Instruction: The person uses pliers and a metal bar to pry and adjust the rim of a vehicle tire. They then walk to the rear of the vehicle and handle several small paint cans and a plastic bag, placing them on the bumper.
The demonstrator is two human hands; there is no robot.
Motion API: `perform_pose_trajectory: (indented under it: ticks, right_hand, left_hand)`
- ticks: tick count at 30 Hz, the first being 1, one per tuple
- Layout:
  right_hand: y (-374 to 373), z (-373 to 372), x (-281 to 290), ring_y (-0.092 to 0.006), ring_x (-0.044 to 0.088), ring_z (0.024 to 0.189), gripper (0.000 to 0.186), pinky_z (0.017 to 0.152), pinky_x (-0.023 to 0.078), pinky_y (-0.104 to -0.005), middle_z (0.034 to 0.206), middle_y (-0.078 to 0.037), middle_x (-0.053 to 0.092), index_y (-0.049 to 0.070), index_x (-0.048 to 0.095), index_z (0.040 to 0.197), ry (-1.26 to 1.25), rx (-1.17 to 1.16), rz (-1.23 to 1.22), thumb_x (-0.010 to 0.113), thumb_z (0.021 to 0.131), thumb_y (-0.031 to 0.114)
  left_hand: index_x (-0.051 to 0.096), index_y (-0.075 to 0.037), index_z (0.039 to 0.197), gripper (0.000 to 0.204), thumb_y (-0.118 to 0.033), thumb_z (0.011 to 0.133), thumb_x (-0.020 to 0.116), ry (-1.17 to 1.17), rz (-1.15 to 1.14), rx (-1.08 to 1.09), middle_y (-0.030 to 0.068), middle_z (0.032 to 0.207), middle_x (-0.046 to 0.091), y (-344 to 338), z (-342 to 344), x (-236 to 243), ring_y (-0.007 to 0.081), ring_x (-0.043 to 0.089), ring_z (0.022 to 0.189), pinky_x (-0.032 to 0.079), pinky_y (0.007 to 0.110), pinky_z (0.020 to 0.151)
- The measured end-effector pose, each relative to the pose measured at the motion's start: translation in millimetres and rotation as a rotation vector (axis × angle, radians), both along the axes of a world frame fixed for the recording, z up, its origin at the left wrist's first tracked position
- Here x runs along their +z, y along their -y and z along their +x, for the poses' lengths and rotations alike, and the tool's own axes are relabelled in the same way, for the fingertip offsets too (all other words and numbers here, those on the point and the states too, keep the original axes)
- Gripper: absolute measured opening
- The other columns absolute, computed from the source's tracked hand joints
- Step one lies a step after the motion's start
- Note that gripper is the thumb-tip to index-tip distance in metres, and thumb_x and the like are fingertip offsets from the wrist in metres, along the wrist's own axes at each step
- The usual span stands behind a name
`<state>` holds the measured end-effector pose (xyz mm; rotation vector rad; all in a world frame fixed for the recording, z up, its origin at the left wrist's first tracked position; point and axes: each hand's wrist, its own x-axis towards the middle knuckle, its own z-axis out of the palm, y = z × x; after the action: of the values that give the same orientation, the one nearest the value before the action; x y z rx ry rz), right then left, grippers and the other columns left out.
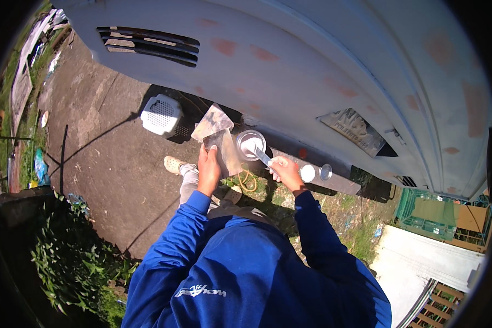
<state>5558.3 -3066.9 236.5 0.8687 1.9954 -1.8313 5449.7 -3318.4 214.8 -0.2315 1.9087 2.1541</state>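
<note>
My left hand (207,168) grips a flat, smeared rectangular plate (226,153), fingers behind it and thumb on its face. A second pale, stained flat piece (213,121) shows just beyond the plate; whether the two touch I cannot tell. Closed around a flat scraper (262,155), my right hand (285,171) reaches in from the right. The scraper's far end is at the mouth of a round tin (250,144) of pale pinkish-white paste. Right of that hand are a small white-topped round container (307,173) and a round, clear-looking one (325,172).
A grey vehicle body (290,71) with reddish patches, a slotted vent (150,46) and a number plate (355,130) stretches across the front. Below it runs a narrow ledge (341,183). A white perforated plastic stool (162,115) stands left; leafy plants (74,249) grow lower left.
</note>
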Motion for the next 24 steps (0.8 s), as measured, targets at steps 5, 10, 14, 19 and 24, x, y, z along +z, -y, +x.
perform_pose_trajectory:
  ticks: [5,10,14,19,24]
  right_hand:
    - [-19,-4,50,-0.0061,0.053,0.056,0.017,0.052,0.042,-0.0227,0.073,0.001,0.059,0.004,0.064,0.096,-0.074,0.085,0.115,0.063,0.097,0.021]
    - [-26,-10,112,-0.0043,0.051,0.058,0.017,0.054,0.042,-0.0216,0.074,0.002,0.059,0.001,0.066,0.099,-0.104,0.117,0.195,0.063,0.096,0.017]
    - [-32,-9,147,-0.0030,0.051,0.058,0.015,0.052,0.039,-0.0198,0.073,0.003,0.060,0.001,0.066,0.102,-0.139,0.155,0.235,0.063,0.097,0.015]
    - [-7,-15,193,-0.0035,0.052,0.059,0.017,0.053,0.041,-0.0210,0.074,0.002,0.061,0.001,0.066,0.103,-0.107,0.252,0.279,0.064,0.096,0.015]
    - [10,-19,194,-0.0048,0.056,0.065,0.018,0.059,0.044,-0.0227,0.079,0.000,0.065,0.001,0.069,0.102,-0.058,0.437,0.386,0.063,0.093,0.015]
  left_hand:
    - [0.048,0.003,0.137,0.040,-0.015,0.101,0.047,0.003,-0.060,0.033,0.0103,0.128,0.061,-17,0,-28,0.0177,0.056,0.113,0.040,0.030,0.101]
    - [0.042,0.011,0.141,0.058,-0.029,0.101,0.051,-0.001,0.004,0.070,0.0255,0.136,0.056,-31,1,-36,0.0299,0.053,0.127,0.037,0.035,0.108]
    - [0.043,0.012,0.141,0.056,-0.028,0.102,0.049,0.013,0.079,0.064,0.0244,0.137,0.056,-40,2,-16,0.0291,0.053,0.127,0.037,0.035,0.108]
    - [0.043,0.009,0.140,0.052,-0.026,0.102,0.048,0.051,0.316,0.079,0.0170,0.134,0.057,-40,6,-13,0.0237,0.054,0.122,0.039,0.034,0.106]
    - [0.046,0.005,0.137,0.042,-0.018,0.102,0.044,0.088,0.543,0.083,0.0130,0.129,0.059,-32,16,36,0.0197,0.056,0.117,0.041,0.033,0.104]
